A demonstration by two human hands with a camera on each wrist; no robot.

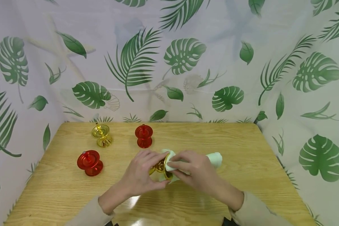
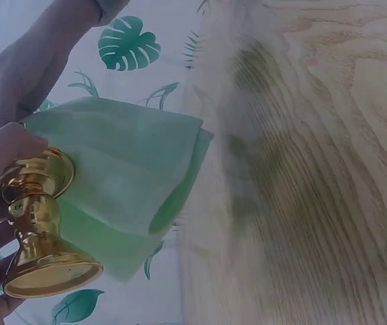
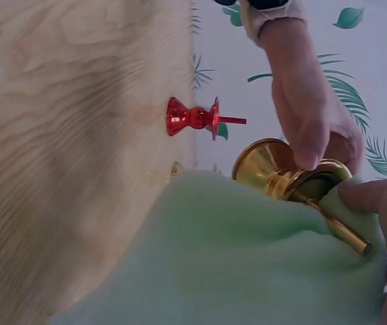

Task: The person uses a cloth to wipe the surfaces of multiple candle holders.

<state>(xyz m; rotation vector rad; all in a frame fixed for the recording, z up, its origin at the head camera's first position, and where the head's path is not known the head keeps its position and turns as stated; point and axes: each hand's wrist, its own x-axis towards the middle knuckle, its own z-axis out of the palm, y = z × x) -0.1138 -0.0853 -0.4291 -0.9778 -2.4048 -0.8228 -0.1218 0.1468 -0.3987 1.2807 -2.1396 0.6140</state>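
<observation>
My left hand (image 1: 142,172) grips a shiny gold candle holder (image 2: 34,217) by its dish end, tilted on its side above the table. The holder has a flared base, a knobbed stem and a shallow dish with a thin rod (image 3: 345,233) standing out of it. In my right hand (image 1: 196,171) is a pale green cloth (image 3: 247,250), its fingers pinching a fold against the inside of the dish. The rest of the cloth hangs down beside the holder in the left wrist view and sticks out past my right hand in the head view.
Two red candle holders stand on the wooden table (image 1: 243,188), one at the left (image 1: 88,161) and one at the back (image 1: 144,135). Another gold candle holder (image 1: 103,135) is at the back left. A leaf-patterned sheet (image 1: 186,88) hangs behind and along both sides.
</observation>
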